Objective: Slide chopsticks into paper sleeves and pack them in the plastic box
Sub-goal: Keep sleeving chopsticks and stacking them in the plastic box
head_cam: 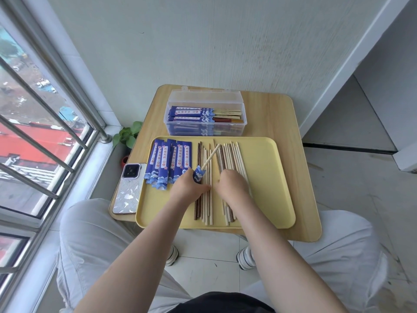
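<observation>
- Here the sleeving step looks to be in hand: the left hand grips a blue paper sleeve whose top pokes out above the fist, and one pale chopstick slants up and away from the sleeve's mouth, seemingly already partly inside.
- The right hand lies just beside the left, knuckles up, fingers curled down over the loose chopsticks spread beneath it; whether it has actually pinched one cannot be told, since the fingertips are hidden.
- The two hands sit close together, nearly touching, over the middle of the yellow tray.
- Empty sleeves lie fanned just to the left of the left hand, within easy reach.
- More loose sticks, pale and dark brown, run under and between both hands toward the person.
- The plastic box stands well beyond both hands, lid open, with several sleeved pairs already laid inside.
- My reading: the task is partway through, with plenty of sticks and sleeves not yet joined.
- The next move likely calls for the right hand to lift a second stick, line its tip up with the sleeve mouth alongside the first, and push both home while the left keeps the paper steady.
- Risk, as I judge it: a crumpled sleeve mouth if the tip goes in askew.
</observation>
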Tool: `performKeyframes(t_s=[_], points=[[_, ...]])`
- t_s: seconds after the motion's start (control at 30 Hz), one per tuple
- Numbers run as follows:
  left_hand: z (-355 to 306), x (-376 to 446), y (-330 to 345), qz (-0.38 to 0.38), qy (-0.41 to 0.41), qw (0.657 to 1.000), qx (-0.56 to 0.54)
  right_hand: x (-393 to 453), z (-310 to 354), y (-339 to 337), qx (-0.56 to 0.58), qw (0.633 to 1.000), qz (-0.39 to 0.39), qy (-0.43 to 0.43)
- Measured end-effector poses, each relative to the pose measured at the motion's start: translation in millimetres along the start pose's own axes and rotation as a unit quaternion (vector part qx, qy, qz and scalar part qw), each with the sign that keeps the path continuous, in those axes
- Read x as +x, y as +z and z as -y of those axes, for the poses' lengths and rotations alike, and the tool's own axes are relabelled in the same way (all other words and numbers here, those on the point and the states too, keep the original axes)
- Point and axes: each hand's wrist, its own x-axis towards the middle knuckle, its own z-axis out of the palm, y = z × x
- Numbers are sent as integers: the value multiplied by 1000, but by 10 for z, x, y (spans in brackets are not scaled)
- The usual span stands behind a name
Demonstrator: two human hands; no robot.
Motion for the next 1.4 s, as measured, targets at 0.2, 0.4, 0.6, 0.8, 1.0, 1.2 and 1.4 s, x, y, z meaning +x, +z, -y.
performKeyframes(t_s=[0.2, 0.4, 0.6, 0.8, 1.0, 1.2, 1.4], points=[[-22, -5, 17, 13, -18, 992, -126, 5, -154, -302, 206, 978, 35, 13], [-122, -108, -46, 18, -6, 957, -288, -87, -139, -636, 327, 943, 14, -66], [-167, -55, -137, 5, -3, 957, -290, -153, -44, -806, 374, 919, 37, -122], [-161, -54, -175, -42, 4, 981, -190, -166, -2, -915, 344, 918, -73, -184], [-149, -90, -206, -43, 6, 992, -119, -87, -12, -969, 439, 861, -200, -163], [-143, -128, -180, -26, 29, 993, -108, -24, -62, -949, 529, 812, -210, -128], [-187, -148, -169, 10, 63, 988, -138, 24, -118, -868, 533, 820, -182, -107]])
